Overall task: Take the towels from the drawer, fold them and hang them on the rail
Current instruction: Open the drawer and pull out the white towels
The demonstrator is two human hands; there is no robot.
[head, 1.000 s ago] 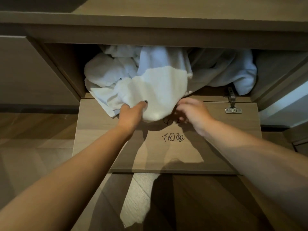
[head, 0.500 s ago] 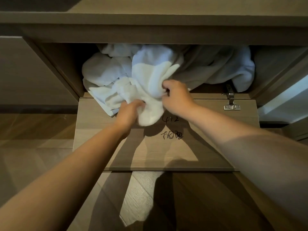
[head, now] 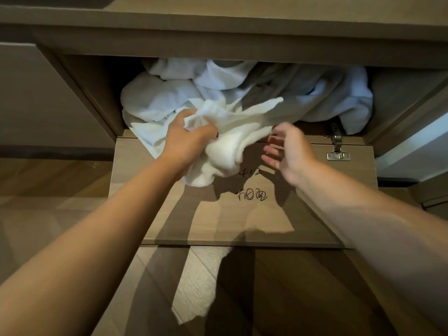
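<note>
- Left hand (head: pixel 188 139) grips a bunched white towel (head: pixel 225 144) at the drawer (head: pixel 101 93) mouth.
- Right hand (head: pixel 288 151) hovers beside it, fingers spread, holding nothing.
- Remaining towels (head: pixel 315 98) lie heaped inside.
- Folding and hanging not yet begun; rail not visible.

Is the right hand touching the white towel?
Cannot tell. Head view: right hand is blurred, fingers spread beside the white towel; left hand grips it.

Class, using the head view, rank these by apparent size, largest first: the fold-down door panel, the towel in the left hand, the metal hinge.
1. Fold-down door panel, clearly largest.
2. Towel gripped by the left hand; bunched, so its full size is hidden.
3. Metal hinge, smallest.
</note>
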